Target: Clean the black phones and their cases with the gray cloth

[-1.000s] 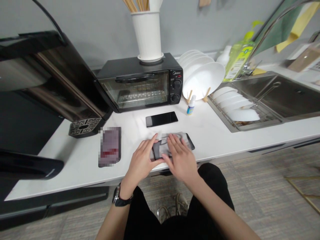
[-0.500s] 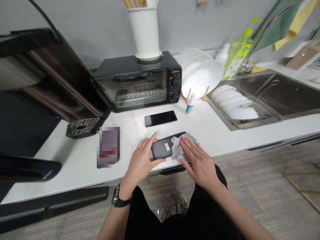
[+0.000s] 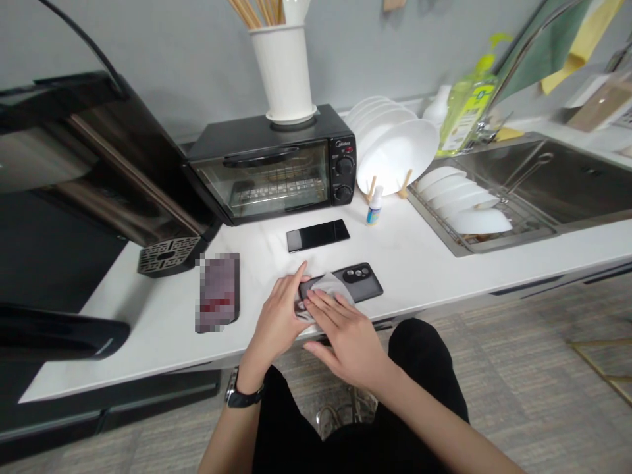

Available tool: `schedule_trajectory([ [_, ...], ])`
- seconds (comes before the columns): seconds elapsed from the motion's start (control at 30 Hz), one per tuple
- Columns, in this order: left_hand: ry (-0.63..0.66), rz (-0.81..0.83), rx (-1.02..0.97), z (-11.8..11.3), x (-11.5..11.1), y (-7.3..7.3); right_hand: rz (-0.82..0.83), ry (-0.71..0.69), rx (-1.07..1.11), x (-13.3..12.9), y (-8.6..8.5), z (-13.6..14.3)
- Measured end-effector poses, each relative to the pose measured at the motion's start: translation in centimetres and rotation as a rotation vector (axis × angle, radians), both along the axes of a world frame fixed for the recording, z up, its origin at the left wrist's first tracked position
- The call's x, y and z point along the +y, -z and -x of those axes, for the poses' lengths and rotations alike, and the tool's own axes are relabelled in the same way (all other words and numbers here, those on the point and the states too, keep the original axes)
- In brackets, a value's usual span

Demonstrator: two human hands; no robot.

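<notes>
A dark grey phone case lies on the white counter, its raised rim and camera cutouts showing at the right end. My left hand holds its left end between thumb and fingers. My right hand presses a crumpled light grey cloth onto the case's left half, fingers close to my left thumb. The cloth and fingers hide that half. Just behind lies a black phone, screen up. A small white spray bottle with a blue label stands upright behind and to the right.
Left of my hands lies a flat dark item, partly blurred out. A toaster oven carries a white utensil holder. A black machine stands left; racked plates, a soap bottle and a sink are right.
My right hand has slid the cloth leftward along the case, uncovering the camera-cutout end and covering the white label. My left hand keeps its hold on the left end.
</notes>
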State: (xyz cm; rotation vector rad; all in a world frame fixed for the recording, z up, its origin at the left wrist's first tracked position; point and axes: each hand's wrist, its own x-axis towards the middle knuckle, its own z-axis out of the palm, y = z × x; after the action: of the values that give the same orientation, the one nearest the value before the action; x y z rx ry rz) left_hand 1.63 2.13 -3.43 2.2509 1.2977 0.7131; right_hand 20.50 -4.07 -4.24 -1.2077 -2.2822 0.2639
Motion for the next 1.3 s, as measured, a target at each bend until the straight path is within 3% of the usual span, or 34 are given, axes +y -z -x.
schedule_trajectory([
  [0.07, -0.002, 0.009, -0.004, -0.1, -0.1, -0.2, -0.003, 0.001, -0.037, -0.6, 0.2, -3.0],
  [0.17, -0.026, 0.015, -0.005, -0.4, -0.2, -0.4, -0.047, 0.129, -0.113, -0.2, 0.9, -7.4],
  [0.27, -0.043, 0.011, -0.011, -0.6, -0.3, -0.6, -0.087, 0.271, -0.133, 1.2, 1.3, -8.8],
  [0.33, -0.047, 0.011, -0.017, -0.6, -0.3, -0.6, -0.101, 0.33, -0.11, 2.3, 1.4, -7.4],
  [0.43, -0.043, 0.005, -0.028, -0.4, -0.2, -0.3, -0.092, 0.34, -0.06, 3.0, 1.1, -2.6],
  [0.53, -0.008, -0.001, -0.041, 0.0, -0.1, 0.1, -0.051, 0.237, -0.021, 2.4, 0.7, 2.2],
  [0.6, 0.0, 0.014, -0.045, 0.2, 0.0, 0.2, -0.037, 0.175, -0.005, 1.6, 0.5, 3.5],
  [0.67, -0.018, 0.04, -0.046, 0.2, -0.1, 0.1, -0.03, 0.117, -0.018, 0.7, 0.4, 3.0],
  [0.77, -0.039, 0.048, -0.046, 0.0, -0.3, -0.2, -0.036, 0.073, -0.106, -0.3, 0.7, -0.4],
  [0.9, -0.051, 0.024, -0.039, -0.2, -0.4, -0.4, -0.09, 0.209, -0.229, -0.6, 1.4, -5.5],
  [0.97, -0.061, 0.024, -0.03, -0.3, -0.4, -0.4, -0.1, 0.294, -0.238, -0.1, 1.6, -6.5],
  [1.07, -0.066, 0.023, -0.021, -0.4, -0.4, -0.3, -0.091, 0.398, -0.186, 1.5, 1.7, -4.8],
  [1.17, -0.064, 0.009, -0.029, -0.3, -0.4, -0.2, -0.07, 0.456, -0.094, 3.3, 1.4, -0.3],
  [1.3, -0.075, 0.009, -0.02, 0.1, -0.3, 0.1, 0.008, 0.307, -0.008, 3.8, 0.5, 3.9],
])
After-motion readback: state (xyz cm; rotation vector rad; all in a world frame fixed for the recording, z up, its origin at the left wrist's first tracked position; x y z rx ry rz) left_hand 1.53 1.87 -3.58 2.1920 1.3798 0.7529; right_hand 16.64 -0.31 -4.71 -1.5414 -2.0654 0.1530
